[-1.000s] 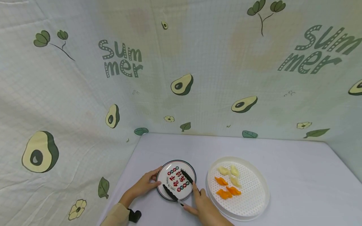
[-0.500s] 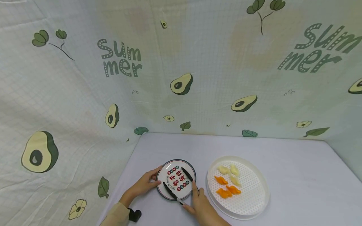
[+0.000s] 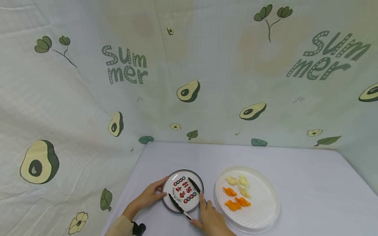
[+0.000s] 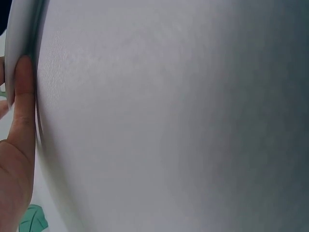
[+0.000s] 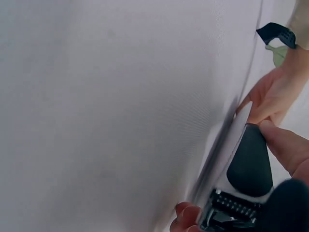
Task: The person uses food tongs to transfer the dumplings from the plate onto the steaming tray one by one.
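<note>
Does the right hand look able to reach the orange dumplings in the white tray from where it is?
Probably yes: the right hand holds black tongs right beside the white tray, and nothing lies between it and the orange dumplings.

- My right hand (image 3: 211, 221) runs off the head view's bottom edge at 6 o'clock.
- Left wrist view: the plate's (image 4: 21, 43) rim is blurred, my left hand (image 4: 14, 159) cut at 9 o'clock.
- Right wrist view: the tongs (image 5: 248, 169) leave frame at 5 o'clock; their tips are hidden.
</note>
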{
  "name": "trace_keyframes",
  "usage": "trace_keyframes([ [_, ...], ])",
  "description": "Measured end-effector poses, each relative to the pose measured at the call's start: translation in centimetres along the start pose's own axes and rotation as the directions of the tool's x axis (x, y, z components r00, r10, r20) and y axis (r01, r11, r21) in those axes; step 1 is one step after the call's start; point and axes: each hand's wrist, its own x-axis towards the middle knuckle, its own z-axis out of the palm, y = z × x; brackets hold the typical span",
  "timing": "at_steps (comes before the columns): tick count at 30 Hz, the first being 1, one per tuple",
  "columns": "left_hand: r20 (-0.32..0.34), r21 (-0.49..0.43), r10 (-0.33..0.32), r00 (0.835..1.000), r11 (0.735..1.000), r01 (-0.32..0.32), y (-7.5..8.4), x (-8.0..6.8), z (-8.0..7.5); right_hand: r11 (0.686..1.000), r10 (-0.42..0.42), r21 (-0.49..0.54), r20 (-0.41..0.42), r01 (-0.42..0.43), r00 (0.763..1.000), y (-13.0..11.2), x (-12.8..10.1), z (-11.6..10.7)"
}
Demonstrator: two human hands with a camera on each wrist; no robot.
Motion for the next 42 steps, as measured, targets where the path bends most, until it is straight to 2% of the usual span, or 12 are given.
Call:
trace_keyframes([
  [8, -0.007, -0.001, 0.006, 1.000, 1.000, -0.006, 0.3, 0.0, -0.3, 1.000, -0.022, -0.018, 0.025, 0.022, 0.999, 0.3, -0.1, -0.3],
  [17, 0.008, 0.004, 0.019, 1.000, 1.000, -0.019, -0.2, -0.4, 0.1, 0.997, 0.061, 0.036, 0.139, -0.066, 0.988, 0.4, -0.3, -0.2],
  [22, -0.001, 0.015, 0.003, 1.000, 1.000, -0.003, 0.0, -0.5, 0.2, 0.996, 0.059, 0.055, 0.149, -0.068, 0.987, 0.6, -0.5, -0.4],
  [28, 0.009, 0.041, 0.015, 1.000, 0.999, -0.016, 0.6, -0.5, -0.1, 0.997, 0.041, 0.057, 0.165, -0.051, 0.985, 0.7, -0.5, -1.0],
  [36, -0.016, 0.071, -0.010, 1.000, 0.997, 0.011, 1.5, -0.5, -0.4, 0.997, -0.048, 0.067, 0.091, 0.042, 0.995, 0.8, -0.6, -2.0],
  [42, -0.007, 0.061, -0.026, 1.000, 0.998, 0.027, 1.6, -0.3, -0.3, 0.979, -0.151, 0.146, 0.073, 0.139, 0.986, 0.9, -1.3, -4.7],
])
